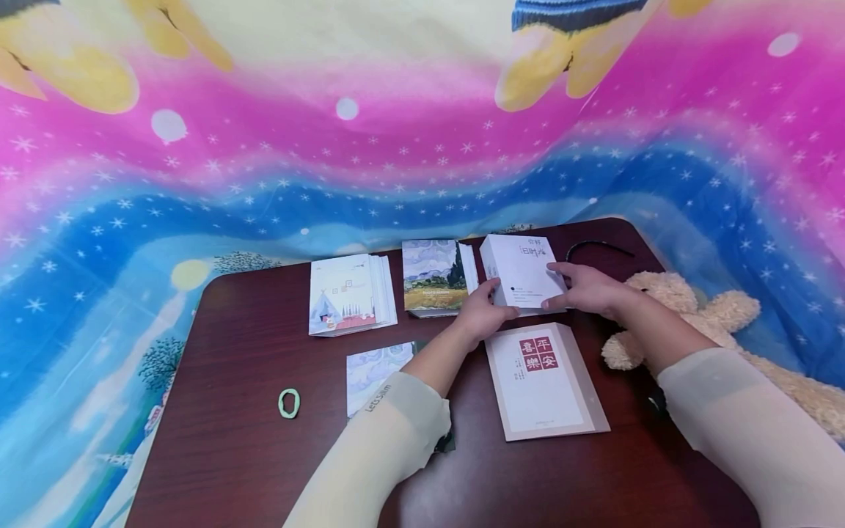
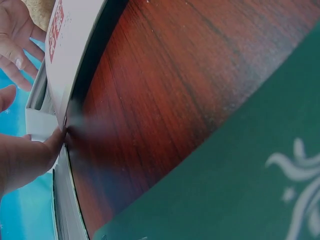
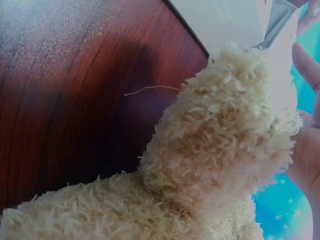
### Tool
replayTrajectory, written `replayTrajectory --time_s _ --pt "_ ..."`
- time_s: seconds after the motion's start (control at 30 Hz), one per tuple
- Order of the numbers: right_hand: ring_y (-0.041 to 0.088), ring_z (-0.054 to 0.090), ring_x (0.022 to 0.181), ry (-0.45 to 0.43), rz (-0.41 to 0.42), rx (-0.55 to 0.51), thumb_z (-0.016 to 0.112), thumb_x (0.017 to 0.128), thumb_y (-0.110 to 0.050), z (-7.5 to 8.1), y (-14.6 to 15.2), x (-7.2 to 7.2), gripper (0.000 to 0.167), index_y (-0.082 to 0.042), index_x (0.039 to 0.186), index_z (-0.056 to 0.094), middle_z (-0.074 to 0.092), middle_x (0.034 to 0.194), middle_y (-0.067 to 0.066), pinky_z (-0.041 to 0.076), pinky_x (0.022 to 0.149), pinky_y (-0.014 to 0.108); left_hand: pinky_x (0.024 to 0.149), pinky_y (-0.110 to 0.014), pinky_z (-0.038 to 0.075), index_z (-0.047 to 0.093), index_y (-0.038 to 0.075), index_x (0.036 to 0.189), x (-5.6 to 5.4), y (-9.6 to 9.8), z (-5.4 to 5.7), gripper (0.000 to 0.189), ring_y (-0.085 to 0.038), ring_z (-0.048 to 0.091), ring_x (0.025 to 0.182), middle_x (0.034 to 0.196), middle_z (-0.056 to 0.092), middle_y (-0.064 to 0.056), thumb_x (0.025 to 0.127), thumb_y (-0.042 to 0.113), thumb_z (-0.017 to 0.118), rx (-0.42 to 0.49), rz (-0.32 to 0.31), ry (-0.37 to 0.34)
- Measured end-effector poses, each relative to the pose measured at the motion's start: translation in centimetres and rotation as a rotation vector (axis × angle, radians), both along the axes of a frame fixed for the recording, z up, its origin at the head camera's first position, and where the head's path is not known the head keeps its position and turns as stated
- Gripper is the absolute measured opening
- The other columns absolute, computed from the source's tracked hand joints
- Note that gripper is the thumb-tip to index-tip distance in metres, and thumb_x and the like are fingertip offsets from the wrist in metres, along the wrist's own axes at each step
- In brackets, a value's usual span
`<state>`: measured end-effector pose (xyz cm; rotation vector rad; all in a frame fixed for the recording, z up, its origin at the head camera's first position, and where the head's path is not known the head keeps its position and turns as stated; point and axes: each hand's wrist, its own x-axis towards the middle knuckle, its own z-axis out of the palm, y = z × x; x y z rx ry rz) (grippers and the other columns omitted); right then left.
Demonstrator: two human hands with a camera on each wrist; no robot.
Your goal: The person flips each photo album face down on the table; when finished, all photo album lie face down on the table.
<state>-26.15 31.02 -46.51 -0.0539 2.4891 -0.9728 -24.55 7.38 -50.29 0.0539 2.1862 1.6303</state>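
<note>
A white box (image 1: 521,268) with black Chinese lettering stands at the back of the table, between my two hands. My left hand (image 1: 485,315) touches its lower left corner, with the thumb along the near edge. At its right side, my right hand (image 1: 584,286) rests with fingers spread; the left wrist view shows those fingers (image 2: 20,47) fairly straight. Just in front lies a pale box (image 1: 548,403) with red square characters. To the left are a landscape-painting box (image 1: 432,282) and a white illustrated box (image 1: 339,293) with a tent picture.
A painted card or box (image 1: 376,370) lies partly under my left forearm. A green band (image 1: 288,403) sits on the dark wooden table (image 1: 224,440). A fluffy teddy bear (image 1: 709,315) lies at the right edge, near a black cord (image 1: 601,246). A patterned cloth (image 1: 396,161) hangs behind.
</note>
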Motion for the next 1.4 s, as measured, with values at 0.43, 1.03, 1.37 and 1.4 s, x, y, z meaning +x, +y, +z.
replayTrajectory --time_s 0.43,1.03,1.37,1.4 --pt "0.052 0.024 0.149 -0.012 0.016 0.034 0.087 0.083 -0.041 -0.1 -0.2 0.0 0.108 -0.004 0.164 0.025 0.024 0.164 0.032 0.028 0.116 0.067 0.108 -0.042 0.047 0.038 0.016 0.161 0.0 -0.1 0.0 0.083 -0.028 0.048 0.14 0.161 0.042 -0.01 0.09 0.015 0.081 0.072 -0.003 -0.041" --pt "0.051 0.025 0.15 -0.025 0.031 -0.026 0.086 0.083 -0.046 -0.1 -0.5 0.0 0.112 -0.004 0.165 0.022 0.025 0.165 0.03 0.031 0.116 0.065 0.107 -0.043 0.047 0.041 0.019 0.16 0.2 -0.3 1.3 0.082 -0.032 0.047 0.14 0.162 0.039 -0.01 0.088 0.012 0.081 0.155 0.012 0.006" --pt "0.05 0.027 0.149 -0.016 0.081 0.033 0.079 0.085 -0.058 0.1 -0.8 0.3 0.111 -0.005 0.165 0.022 0.03 0.163 0.029 0.029 0.115 0.068 0.112 -0.04 0.043 0.046 0.019 0.158 0.6 -0.3 1.9 0.078 -0.027 0.04 0.145 0.165 0.033 -0.004 0.089 0.015 0.08 0.07 -0.008 0.112" --pt "0.05 0.028 0.149 -0.015 0.085 0.037 0.078 0.086 -0.059 0.2 -0.9 0.4 0.111 -0.006 0.165 0.022 0.03 0.163 0.029 0.03 0.115 0.069 0.112 -0.039 0.043 0.045 0.019 0.158 0.7 -0.3 2.0 0.078 -0.027 0.041 0.145 0.165 0.033 -0.004 0.089 0.015 0.08 0.074 -0.009 0.118"
